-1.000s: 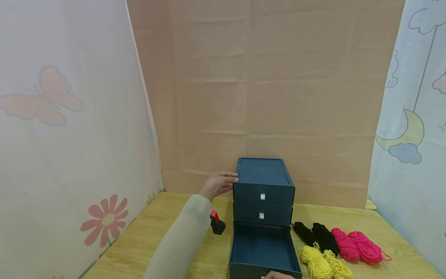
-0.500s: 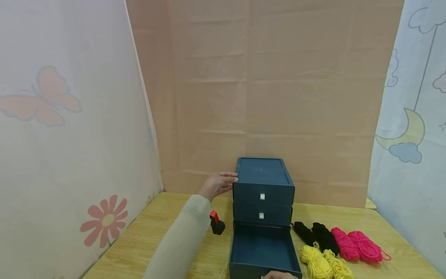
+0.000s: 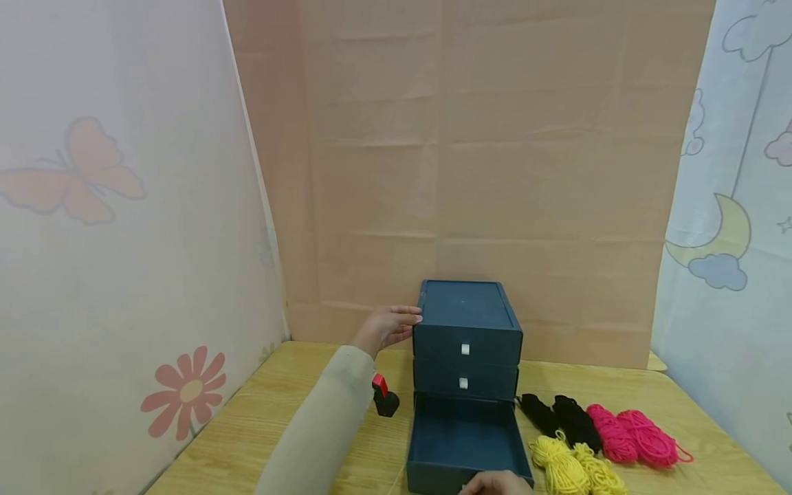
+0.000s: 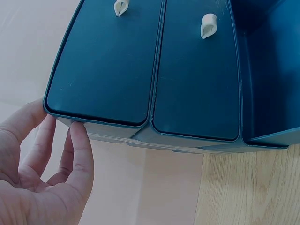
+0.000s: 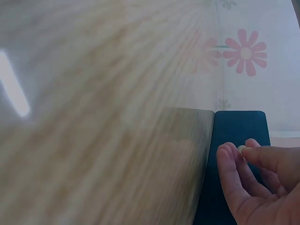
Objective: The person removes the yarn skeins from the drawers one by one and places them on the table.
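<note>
A dark blue drawer cabinet [image 3: 468,344] stands on the table, its bottom drawer [image 3: 467,433] pulled out and bare inside. My left hand [image 3: 388,326] rests at the cabinet's upper left edge. The left wrist view shows its fairly straight fingers touching the corner and side of the casing [image 4: 96,123]. At the front of the pulled-out drawer is my right hand [image 3: 497,483], partly cut off by the frame's lower edge. In the right wrist view its thumb and fingers pinch the small white pull tab [image 5: 241,149] on the drawer front [image 5: 241,126].
Right of the drawer lie black yarn [image 3: 577,423], pink yarn [image 3: 646,436] and yellow yarn [image 3: 566,467]. The two upper drawers are closed, each with a white tab. A black and red object [image 3: 385,397] shows beside the left sleeve. A brown backdrop [image 3: 495,172] stands behind.
My right hand has moved slightly forward and shows more in the head view. The bottom drawer's front edge has shifted a little toward the cabinet. My left hand stays put.
</note>
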Demonstrator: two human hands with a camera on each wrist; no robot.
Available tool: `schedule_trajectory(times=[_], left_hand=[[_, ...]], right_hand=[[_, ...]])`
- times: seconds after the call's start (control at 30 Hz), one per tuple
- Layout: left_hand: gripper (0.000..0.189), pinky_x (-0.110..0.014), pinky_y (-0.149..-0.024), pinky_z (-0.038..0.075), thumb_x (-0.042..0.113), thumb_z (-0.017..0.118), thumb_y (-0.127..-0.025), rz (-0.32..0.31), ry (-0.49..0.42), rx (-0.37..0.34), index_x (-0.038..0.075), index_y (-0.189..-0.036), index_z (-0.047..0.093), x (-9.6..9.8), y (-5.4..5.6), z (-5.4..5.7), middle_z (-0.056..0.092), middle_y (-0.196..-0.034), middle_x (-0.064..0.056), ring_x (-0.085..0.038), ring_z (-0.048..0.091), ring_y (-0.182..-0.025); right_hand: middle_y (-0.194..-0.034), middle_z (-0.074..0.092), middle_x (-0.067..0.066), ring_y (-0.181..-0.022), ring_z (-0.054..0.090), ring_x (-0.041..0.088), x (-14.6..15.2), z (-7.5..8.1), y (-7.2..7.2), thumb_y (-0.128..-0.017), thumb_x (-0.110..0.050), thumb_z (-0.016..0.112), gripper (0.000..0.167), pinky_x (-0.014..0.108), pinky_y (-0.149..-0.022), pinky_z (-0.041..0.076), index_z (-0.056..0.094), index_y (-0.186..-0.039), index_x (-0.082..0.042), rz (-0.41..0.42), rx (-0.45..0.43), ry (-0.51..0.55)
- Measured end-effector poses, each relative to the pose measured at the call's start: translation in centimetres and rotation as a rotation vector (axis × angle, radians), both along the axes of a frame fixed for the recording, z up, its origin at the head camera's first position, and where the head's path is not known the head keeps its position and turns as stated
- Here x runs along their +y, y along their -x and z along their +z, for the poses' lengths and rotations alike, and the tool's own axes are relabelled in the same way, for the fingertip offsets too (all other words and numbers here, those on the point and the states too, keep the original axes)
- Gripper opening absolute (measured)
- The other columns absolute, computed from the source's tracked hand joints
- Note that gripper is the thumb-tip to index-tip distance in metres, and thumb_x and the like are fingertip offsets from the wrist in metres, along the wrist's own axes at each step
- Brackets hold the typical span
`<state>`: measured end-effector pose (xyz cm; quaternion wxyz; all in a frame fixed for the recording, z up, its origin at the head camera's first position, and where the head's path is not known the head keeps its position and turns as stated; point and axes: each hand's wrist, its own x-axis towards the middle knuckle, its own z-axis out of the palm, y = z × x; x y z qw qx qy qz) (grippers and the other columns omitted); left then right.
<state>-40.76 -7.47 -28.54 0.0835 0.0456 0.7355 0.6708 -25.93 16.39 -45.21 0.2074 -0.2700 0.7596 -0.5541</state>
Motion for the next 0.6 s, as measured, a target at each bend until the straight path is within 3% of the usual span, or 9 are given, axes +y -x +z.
schedule_trajectory(times=[0.17, 0.3, 0.6], left_hand=[[0.025, -0.033, -0.095, 0.052, 0.014, 0.069, -0.090, -0.003, -0.002, -0.004, 0.008, -0.114, 0.071, 0.0, 0.1, 0.0, 0.065, -0.095, -0.004, -0.013, 0.058, -0.076], [0.025, -0.033, -0.094, 0.053, 0.014, 0.069, -0.090, 0.000, -0.001, -0.007, 0.008, -0.115, 0.071, -0.1, 0.1, 0.0, 0.065, -0.095, -0.003, -0.012, 0.058, -0.076], [0.024, -0.030, -0.091, 0.054, 0.015, 0.069, -0.090, 0.012, 0.013, -0.005, 0.009, -0.113, 0.071, -0.1, 0.1, 0.1, 0.065, -0.096, -0.004, -0.013, 0.059, -0.078]], right_hand=[[-0.094, 0.071, 0.013, -0.078, 0.064, 0.016, -0.5, 0.3, 0.3, -0.090, -0.004, 0.063, 0.016, 0.030, -0.071, 0.056, 0.067, -0.100, 0.009, -0.136, -0.023, -0.063], [-0.091, 0.071, 0.010, -0.075, 0.062, 0.014, -0.8, 0.6, 0.8, -0.090, 0.000, 0.062, 0.013, 0.029, -0.069, 0.055, 0.069, -0.099, 0.006, -0.214, -0.003, -0.123], [-0.080, 0.068, 0.003, -0.068, 0.059, 0.011, -1.2, 1.2, 2.4, -0.091, 0.002, 0.059, 0.014, 0.028, -0.065, 0.056, 0.069, -0.100, 0.003, -0.365, -0.065, -0.126]])
